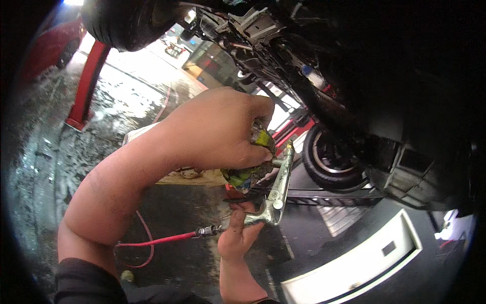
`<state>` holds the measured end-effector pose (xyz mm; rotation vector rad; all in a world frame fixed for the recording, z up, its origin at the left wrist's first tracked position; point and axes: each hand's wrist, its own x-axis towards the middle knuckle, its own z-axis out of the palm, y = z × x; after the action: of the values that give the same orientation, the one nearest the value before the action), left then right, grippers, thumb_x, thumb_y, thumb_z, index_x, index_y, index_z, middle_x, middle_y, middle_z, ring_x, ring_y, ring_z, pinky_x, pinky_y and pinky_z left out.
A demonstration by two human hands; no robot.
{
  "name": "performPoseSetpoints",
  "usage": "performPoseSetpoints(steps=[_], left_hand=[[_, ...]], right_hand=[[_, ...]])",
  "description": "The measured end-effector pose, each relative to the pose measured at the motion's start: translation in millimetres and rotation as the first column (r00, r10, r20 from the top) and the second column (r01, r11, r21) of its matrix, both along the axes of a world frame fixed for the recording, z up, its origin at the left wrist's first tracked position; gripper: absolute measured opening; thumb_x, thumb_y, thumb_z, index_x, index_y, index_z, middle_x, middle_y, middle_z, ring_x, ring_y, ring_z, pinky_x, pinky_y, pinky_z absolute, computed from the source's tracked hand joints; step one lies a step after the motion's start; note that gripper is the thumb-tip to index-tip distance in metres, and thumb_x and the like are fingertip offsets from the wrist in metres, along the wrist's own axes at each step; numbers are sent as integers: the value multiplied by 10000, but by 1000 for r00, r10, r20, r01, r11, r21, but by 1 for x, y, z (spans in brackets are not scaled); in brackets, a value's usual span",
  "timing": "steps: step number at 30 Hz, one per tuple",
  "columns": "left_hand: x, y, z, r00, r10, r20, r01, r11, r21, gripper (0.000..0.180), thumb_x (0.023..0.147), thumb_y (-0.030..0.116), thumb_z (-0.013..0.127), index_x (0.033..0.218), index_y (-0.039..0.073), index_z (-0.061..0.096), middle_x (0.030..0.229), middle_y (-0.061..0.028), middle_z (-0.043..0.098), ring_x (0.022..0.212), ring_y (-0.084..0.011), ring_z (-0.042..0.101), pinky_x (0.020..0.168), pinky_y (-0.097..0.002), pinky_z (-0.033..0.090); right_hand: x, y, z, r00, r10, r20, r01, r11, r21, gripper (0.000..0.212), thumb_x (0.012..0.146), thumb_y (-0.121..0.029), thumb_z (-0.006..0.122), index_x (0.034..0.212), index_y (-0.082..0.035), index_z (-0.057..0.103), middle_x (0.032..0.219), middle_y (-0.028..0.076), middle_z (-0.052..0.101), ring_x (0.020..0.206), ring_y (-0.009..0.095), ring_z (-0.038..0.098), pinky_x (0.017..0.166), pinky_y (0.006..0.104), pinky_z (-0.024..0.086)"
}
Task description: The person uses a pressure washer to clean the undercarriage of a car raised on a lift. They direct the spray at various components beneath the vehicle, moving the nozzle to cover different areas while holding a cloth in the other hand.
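My left hand (223,129) reaches across from the left with its fingers curled round a grimy, crumpled-looking object with yellow-green patches (245,175). Its exact kind is hard to make out, as my hand covers much of it. A cream-coloured piece (195,178) shows below my left forearm, and whether the two are joined is hidden. Lower down, my right hand (240,235) grips a metal air spray gun (273,202) near its hose end. The gun's barrel points up and away, and a side fitting meets the grimy object. A red air hose (167,239) runs left from its coupling.
Overhead hangs a raised vehicle's dark underside (273,50), with a tyre (126,23) at upper left. A wheel (331,157) stands at right, beyond the gun. A red lift post (88,83) rises from the wet floor (126,96). A white panel (354,258) lies at lower right.
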<state>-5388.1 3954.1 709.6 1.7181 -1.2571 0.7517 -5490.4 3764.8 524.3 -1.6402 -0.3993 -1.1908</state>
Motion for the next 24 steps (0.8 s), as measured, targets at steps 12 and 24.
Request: performPoseSetpoints(steps=[12,24], left_hand=[[-74,113,70,989,101,109,-110,991,79,451,775,368,862,1027,49,667,908,-204,704,925,-390,709,854,-471,527],[55,234,95,985,-123,121,122,992,14,400,859,322,851,1016,49,604,925,-20,569,899,-136,531,803,-315,444]], right_hand=[[-46,138,46,988,115,99,-132,973,187,575,1080,-172,604,1519,-7,271,1145,111,602,985,188,610,923,375,542],[51,292,100,966,-199,163,161,962,221,282,1082,-138,626,1273,36,510,1071,78,632,929,127,617,853,304,519]])
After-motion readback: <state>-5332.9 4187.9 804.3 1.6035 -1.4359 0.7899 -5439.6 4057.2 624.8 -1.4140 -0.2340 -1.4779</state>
